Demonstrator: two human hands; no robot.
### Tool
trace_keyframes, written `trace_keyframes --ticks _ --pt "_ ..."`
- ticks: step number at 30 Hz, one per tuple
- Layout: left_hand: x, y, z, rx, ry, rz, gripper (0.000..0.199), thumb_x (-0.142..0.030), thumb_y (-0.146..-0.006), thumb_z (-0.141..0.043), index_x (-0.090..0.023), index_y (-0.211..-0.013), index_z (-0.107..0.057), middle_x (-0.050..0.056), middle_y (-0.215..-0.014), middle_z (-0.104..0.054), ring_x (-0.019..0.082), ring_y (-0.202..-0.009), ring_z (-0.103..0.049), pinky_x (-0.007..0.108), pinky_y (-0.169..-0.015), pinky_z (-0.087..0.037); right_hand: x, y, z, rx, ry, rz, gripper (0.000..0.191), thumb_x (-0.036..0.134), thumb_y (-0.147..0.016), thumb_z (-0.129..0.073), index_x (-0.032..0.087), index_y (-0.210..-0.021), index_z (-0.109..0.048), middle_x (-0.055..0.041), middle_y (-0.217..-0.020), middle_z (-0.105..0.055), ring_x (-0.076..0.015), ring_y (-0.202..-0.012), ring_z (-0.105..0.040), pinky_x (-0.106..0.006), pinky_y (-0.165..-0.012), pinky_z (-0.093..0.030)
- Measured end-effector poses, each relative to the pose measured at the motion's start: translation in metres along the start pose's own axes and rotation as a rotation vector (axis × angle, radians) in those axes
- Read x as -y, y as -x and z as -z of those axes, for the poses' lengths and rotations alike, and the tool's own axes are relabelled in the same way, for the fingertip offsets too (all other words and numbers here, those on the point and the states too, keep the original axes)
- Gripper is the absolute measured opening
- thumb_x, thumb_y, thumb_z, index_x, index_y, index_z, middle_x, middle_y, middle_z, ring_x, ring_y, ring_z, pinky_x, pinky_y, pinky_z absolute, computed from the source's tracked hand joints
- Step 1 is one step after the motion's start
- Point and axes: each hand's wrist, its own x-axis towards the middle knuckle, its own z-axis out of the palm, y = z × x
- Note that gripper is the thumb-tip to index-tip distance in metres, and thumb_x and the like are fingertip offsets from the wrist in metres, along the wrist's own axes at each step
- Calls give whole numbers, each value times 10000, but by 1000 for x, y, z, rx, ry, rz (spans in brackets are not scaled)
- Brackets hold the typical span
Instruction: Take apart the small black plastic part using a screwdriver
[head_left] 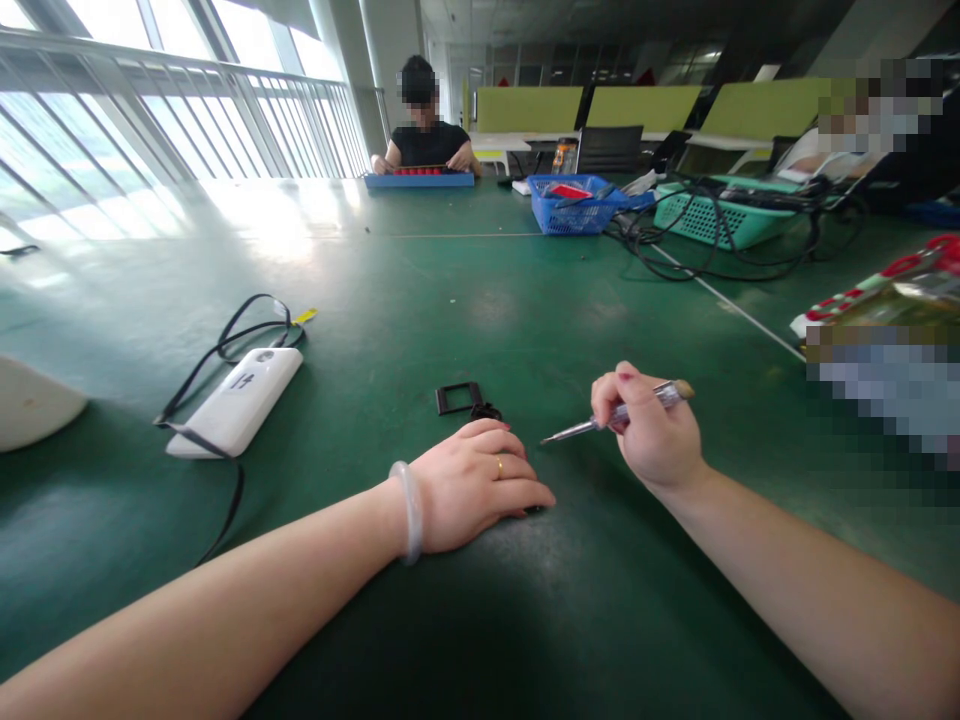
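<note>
My right hand (656,430) is closed around the clear handle of a screwdriver (574,431), its metal tip pointing left and down, close to my left fingers. My left hand (480,480) rests palm down low over the table, fingers bent and close together. A sliver of something dark shows beneath its index fingertip, and the rest is hidden by the hand. Just beyond the left fingers lie a thin black rectangular frame (441,402) and a small black piece (487,411), partly covered by the hand.
On the left of the green table (360,330) sits a white power bank (244,400) with a black cable. A blue basket (574,213), a green basket (739,225) and tangled cables stand farther back right. A person (424,140) sits across the table behind a blue tray (420,181).
</note>
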Motion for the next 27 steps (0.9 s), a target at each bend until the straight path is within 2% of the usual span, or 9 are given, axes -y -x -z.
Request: trace_keyframes --ticks 2,5,8,11,17,23,27 --pt "1 2 1 -127 13 84 251 -275 -941 -472 -266 -1134 -633 23 -1011 -713 201 -1019 -562 376 -1021 -372 -1 0 0 3 0 -3 510 469 -912 -453 197 -491 -548 6 -465 -456 -118 -451 -398 -295 -480 -286" --pt "8 4 3 -384 4 326 268 -257 -924 -493 -224 -1163 -608 44 -1019 -700 208 -1010 -563 368 -967 -428 -2 1 1 20 -12 0 502 456 -915 -454 196 -499 -557 8 -469 -452 -117 -455 -394 -292 -478 -280" --pt "19 5 5 -466 -13 504 276 -216 -925 -441 -221 -1136 -619 47 -1019 -691 216 -988 -572 390 -928 -462 -2 0 2 24 -23 -5 498 452 -914 -461 195 -499 -560 7 -476 -460 -115 -454 -392 -290 -472 -280" --pt "27 4 6 -435 10 591 297 -191 -919 -414 -223 -1118 -631 47 -1014 -689 216 -983 -576 403 -915 -473 -2 0 1 16 -14 -15 506 461 -912 -460 194 -494 -556 5 -478 -470 -115 -451 -393 -287 -465 -283" --pt "27 2 5 -265 -36 616 291 -189 -915 -431 -232 -1105 -647 51 -1037 -702 249 -1066 -545 476 -968 -419 -2 0 0 21 11 -15 511 475 -914 -448 196 -501 -560 3 -477 -465 -116 -454 -388 -286 -466 -288" --pt "23 4 7 -260 -156 564 274 -196 -911 -472 -248 -1112 -652 31 -1055 -713 256 -1087 -527 475 -986 -379 0 0 0 28 29 -14 504 466 -916 -447 195 -508 -562 7 -483 -468 -114 -456 -390 -283 -461 -290" --pt "21 3 7 -235 -162 532 245 -267 -898 -527 -263 -1093 -674 13 -1071 -716 271 -1110 -515 484 -1004 -361 1 0 1 39 40 -16 497 467 -914 -454 194 -515 -565 6 -492 -474 -114 -462 -392 -284 -470 -297"
